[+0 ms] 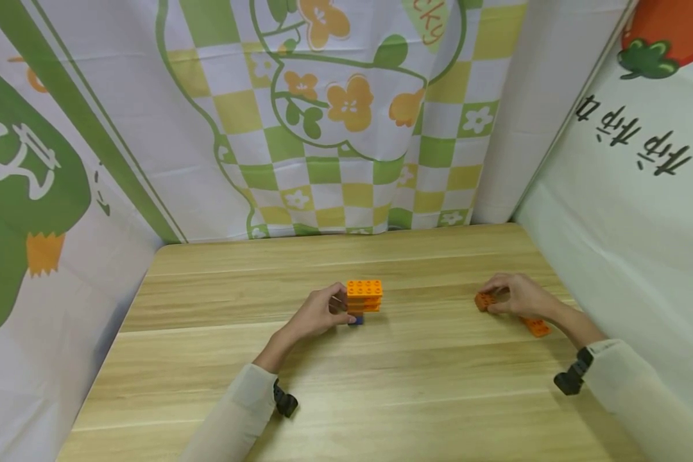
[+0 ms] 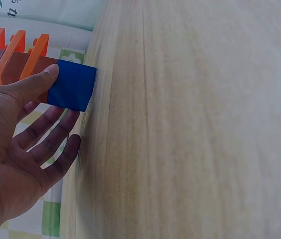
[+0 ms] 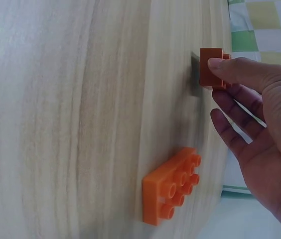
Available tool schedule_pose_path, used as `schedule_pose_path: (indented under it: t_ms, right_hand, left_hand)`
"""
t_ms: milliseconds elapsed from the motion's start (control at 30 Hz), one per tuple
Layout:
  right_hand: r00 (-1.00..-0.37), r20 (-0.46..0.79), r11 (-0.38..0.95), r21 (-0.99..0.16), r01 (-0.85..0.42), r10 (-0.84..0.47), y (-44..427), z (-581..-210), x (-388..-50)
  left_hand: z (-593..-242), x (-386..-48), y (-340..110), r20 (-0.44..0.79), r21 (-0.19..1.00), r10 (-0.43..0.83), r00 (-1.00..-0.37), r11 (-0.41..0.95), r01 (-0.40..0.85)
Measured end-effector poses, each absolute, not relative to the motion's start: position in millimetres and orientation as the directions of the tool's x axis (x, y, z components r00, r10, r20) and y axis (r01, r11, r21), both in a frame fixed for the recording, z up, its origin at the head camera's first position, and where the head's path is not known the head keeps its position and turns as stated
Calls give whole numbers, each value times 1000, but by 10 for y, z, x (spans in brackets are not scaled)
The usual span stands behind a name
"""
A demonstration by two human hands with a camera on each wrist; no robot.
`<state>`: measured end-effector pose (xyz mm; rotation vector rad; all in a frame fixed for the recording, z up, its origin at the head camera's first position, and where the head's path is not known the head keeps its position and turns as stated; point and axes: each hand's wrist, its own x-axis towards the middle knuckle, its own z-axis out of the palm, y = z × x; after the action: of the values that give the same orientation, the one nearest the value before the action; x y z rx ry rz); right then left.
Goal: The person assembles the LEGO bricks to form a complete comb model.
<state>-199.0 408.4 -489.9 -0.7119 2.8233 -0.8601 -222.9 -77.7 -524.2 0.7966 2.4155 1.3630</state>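
A stack of bricks stands near the table's middle, with orange plates [image 1: 364, 289] in its upper part and a blue brick [image 2: 72, 84] at its base. My left hand [image 1: 319, 313] grips the stack low down, thumb on its side near the blue brick. Brown bricks show between the orange plates in the left wrist view. On the right, my right hand [image 1: 520, 296] pinches a small brown-orange brick [image 3: 211, 68] between thumb and fingers, close above the table. Nearer to the wrist, a studded orange brick [image 3: 170, 185] lies apart on the table.
The wooden table [image 1: 346, 385] has a patterned curtain [image 1: 323, 186] behind its back edge. White printed sheets hang at the left and right sides. A black wrist camera [image 1: 285, 399] is on the left wrist, another [image 1: 572, 375] on the right.
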Motion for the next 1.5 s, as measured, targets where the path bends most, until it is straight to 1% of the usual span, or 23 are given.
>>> schedule_pose_path:
  t_ms: [200, 400, 600, 933, 1200, 1333, 1500]
  right_hand:
    - [-874, 101, 713, -538, -449, -474, 4011, -4858, -1982]
    - [-843, 166, 681, -521, -515, -511, 3913, -4773, -1974]
    - [-828, 196, 667, -509, -544, -526, 3764, -4665, -1953]
    - [-741, 313, 589, -458, -665, -594, 3527, -4529, -1972]
    - [-714, 332, 588, -409, -698, -617, 3312, -4376, -1962]
    - [-672, 369, 554, -383, -739, -642, 3216, -4312, -1971]
    - [-588, 431, 469, -357, -808, -685, 3091, -4246, -2009]
  left_hand:
    - [-5237, -2215, -776, 45, 853, 574, -818, 404, 331]
    - [-5229, -2201, -778, 43, 849, 575, -817, 410, 333]
    - [-5233, -2199, -778, 41, 849, 574, -818, 412, 332]
    - [-5243, -2210, -782, 45, 845, 575, -817, 414, 338]
    - [-5235, -2206, -792, 45, 843, 577, -816, 416, 341]
    - [-5229, -2205, -794, 48, 843, 576, -816, 415, 342]
    - [-5221, -2204, -792, 47, 841, 577, -815, 417, 344]
